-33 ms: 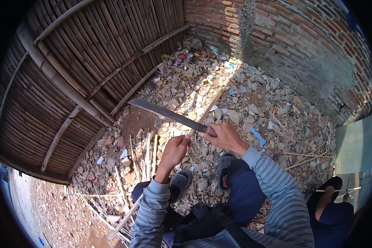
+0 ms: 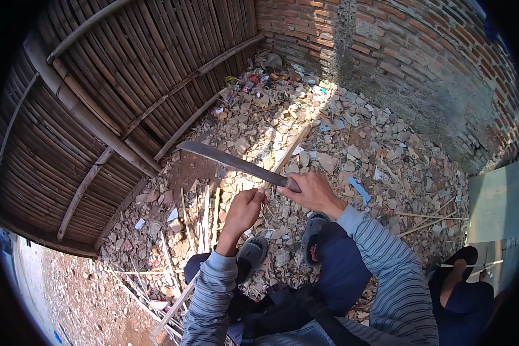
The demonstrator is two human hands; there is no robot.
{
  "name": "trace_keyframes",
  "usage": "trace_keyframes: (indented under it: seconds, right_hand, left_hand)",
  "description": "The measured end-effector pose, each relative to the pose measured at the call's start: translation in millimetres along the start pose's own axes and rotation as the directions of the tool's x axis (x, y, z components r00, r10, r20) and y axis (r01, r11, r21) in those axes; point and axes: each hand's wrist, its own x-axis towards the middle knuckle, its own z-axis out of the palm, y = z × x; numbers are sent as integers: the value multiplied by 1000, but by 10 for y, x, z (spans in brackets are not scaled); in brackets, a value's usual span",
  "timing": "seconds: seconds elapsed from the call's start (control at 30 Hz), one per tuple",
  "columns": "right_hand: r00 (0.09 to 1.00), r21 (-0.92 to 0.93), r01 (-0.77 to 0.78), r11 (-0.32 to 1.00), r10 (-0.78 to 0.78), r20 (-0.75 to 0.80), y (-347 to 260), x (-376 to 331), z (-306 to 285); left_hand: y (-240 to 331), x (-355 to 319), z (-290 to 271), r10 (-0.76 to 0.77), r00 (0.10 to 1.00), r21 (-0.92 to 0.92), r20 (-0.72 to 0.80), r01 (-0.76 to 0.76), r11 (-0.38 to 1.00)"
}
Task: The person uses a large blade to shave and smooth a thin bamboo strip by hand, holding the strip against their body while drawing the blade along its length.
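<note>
My right hand is closed round the brown handle of a machete. Its long dark blade reaches out to the left, the curved tip farthest from me. Under the blade runs a pale, flat bamboo strip, slanting away over the rubble. My left hand is closed, its thumb and fingers pinching the strip's near end just below the machete. Blade and strip cross in view; whether they touch, I cannot tell.
Broken stone and litter cover the ground. A bamboo wall stands at left, a brick wall behind. Loose bamboo strips lie beside my left forearm. Another person's leg shows at lower right, near a grey panel.
The machete and my right hand have shifted very slightly to the left, and the blade tip sits a touch lower. My left hand stays in place.
</note>
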Motion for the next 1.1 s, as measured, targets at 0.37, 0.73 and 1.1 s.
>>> trace_keyframes:
  seconds: [0.37, 0.73, 1.1]
  right_hand:
    - [995, 36, 35, 999, -38, 88, -103, -11, 235]
    - [997, 152, -56, 987, 46, 69, -132, -3, 292]
    - [1000, 120, 21, 993, -22, 7, -129, -19, 376]
  left_hand:
    - [-15, -31, 5, 8, 999, 126, -43, -2, 992]
    - [108, -29, 20, 2, 995, 163, -97, 14, 987]
    - [-76, 16, -93, -62, 998, 63, 29, 60, 996]
